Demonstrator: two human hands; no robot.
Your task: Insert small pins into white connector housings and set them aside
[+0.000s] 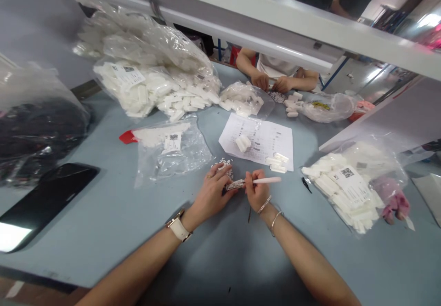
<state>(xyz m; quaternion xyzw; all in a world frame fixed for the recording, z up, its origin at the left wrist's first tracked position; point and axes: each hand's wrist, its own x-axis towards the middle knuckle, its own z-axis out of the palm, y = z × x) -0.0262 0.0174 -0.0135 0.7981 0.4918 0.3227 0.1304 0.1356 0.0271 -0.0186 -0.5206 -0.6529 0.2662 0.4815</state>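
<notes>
My left hand (pixel 216 189) is closed on a small pale strip (pixel 235 185) with rows of dark marks, gripping its left end. A slim white pen-like tool (pixel 270 180) is pinched in my right hand (pixel 255 189); its thin tip meets the strip, and its exact kind is not clear. Just beyond my left fingers lies a heap of tiny white pieces (pixel 225 164), partly covered by them. Beyond my hands is a printed sheet (pixel 234 129), with white blocks (pixel 243 143) and several white pieces (pixel 276 162) resting on it.
A clear bag of white powdery bits (pixel 161 136) with a red tip lies left. Large bags of white parts (pixel 151 90) stand behind it, another bag (pixel 347 186) at right. A black glossy panel (pixel 51 200) lies far left. Across the table, a co-worker's hands (pixel 272 82) work under a white crossbar (pixel 275 16).
</notes>
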